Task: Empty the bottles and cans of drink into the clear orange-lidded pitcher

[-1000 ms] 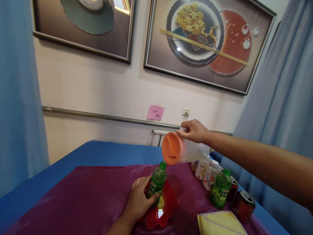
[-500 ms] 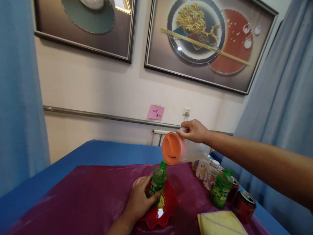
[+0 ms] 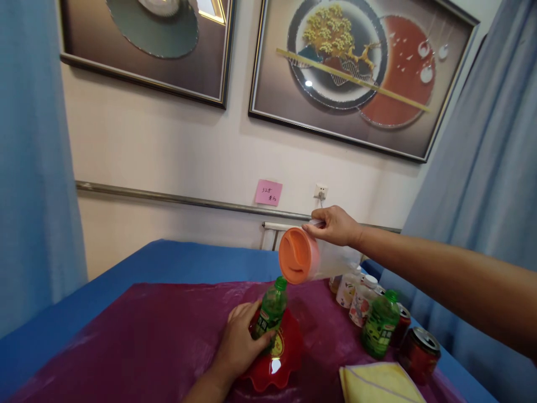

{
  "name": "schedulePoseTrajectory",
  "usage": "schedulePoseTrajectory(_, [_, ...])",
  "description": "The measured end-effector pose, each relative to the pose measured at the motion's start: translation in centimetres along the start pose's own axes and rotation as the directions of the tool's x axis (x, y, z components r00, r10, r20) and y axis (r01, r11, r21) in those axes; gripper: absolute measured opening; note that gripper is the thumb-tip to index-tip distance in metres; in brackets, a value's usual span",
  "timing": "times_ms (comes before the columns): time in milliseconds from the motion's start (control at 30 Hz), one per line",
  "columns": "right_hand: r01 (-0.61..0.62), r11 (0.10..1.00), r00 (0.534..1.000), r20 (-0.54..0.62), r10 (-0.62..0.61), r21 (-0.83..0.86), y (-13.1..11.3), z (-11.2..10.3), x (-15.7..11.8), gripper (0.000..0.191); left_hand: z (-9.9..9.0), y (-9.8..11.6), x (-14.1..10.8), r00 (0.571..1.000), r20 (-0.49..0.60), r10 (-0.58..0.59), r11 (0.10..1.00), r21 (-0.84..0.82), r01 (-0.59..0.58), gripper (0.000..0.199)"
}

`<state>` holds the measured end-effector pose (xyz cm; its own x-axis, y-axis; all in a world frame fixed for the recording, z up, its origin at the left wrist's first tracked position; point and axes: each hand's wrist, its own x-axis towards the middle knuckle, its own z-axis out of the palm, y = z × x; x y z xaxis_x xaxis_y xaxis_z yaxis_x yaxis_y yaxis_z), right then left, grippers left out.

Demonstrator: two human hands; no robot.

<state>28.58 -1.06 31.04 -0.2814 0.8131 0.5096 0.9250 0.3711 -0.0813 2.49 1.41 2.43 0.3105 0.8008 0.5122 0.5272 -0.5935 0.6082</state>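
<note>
Landmark: red scalloped plate (image 3: pixel 290 347).

Key relation: the spout side of the orange lid (image 3: pixel 298 254) on the translucent pitcher (image 3: pixel 331 263) sits above the plate's far edge, right at the mouth of the green plastic bottle (image 3: pixel 274 308). Contact between lid and mouth: cannot tell. Pitcher's long axis lies nearly level, lid end over the plate, base end beyond it to the right. Bottle's long axis is near upright, its top leaning slightly right.

Left hand (image 3: pixel 241 338), at the plate's left edge: fingers and thumb wrapped round the bottle's lower body, directly over the plate; nearer hand to the bottle. Whether the bottle's base rests on the plate is hidden. Right hand (image 3: pixel 333 224), above and beyond the plate to the right: fingers closed on the pitcher's handle.

Appearance: bottle clear green with dark printed label, no separate cap discernible, fill level unreadable. Pitcher body cloudy; lid recessed with a curved ridge; contents not readable.

Right of plate: second green bottle (image 3: pixel 380 324); nearer, folded yellow cloth (image 3: pixel 380 383).
</note>
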Motion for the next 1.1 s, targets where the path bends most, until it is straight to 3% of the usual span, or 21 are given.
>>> schedulePoseTrajectory(1100, [0.006, 1.0, 1.0, -0.006, -0.006, 0.002, 0.1, -0.33, -0.05, 0.047, 0.19, -0.47, -0.01, 1.0, -0.003, 0.021, 1.0, 0.009, -0.021, 0.065])
